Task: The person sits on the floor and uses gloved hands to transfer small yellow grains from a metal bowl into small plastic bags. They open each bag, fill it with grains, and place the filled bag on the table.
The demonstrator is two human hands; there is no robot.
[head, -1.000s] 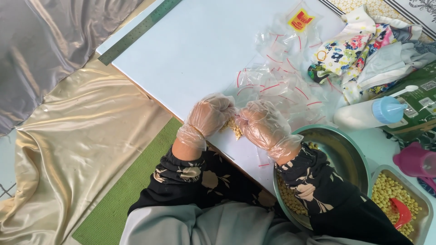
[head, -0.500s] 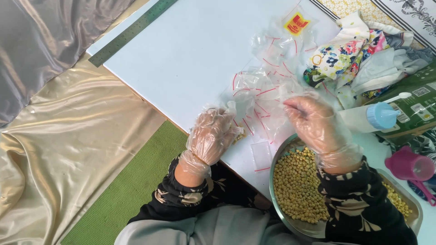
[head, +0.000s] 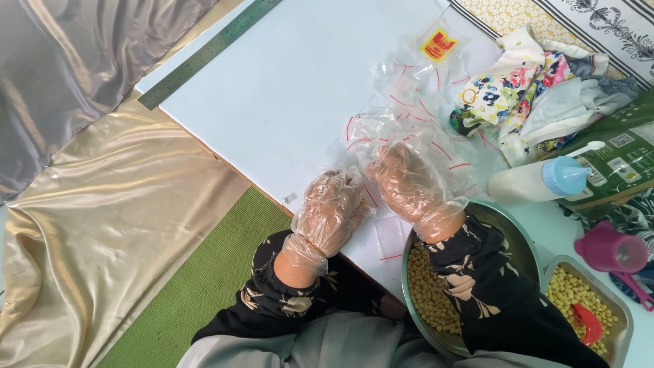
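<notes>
Both my hands wear thin clear plastic gloves over black floral sleeves. My left hand (head: 332, 210) and my right hand (head: 407, 181) meet at the near edge of a white board (head: 286, 95), fingers curled on a small clear zip bag (head: 368, 197) with a red seal line. Beyond my right hand lies a heap of several more clear zip bags (head: 415, 102). A round metal bowl (head: 507, 228) of yellow soybeans (head: 432, 293) sits under my right forearm.
A metal tray (head: 623, 324) holds more soybeans and a red scoop (head: 586, 322). A white bottle with a blue cap (head: 538, 180), a pink cup (head: 612, 249), a green packet (head: 627, 153) and floral cloth (head: 518, 95) crowd the right. A steel ruler (head: 211, 51) edges the board; gold fabric (head: 102, 225) lies left.
My right hand came back from the bag heap toward my left hand, and both hands now meet on one small bag near the board's edge.
</notes>
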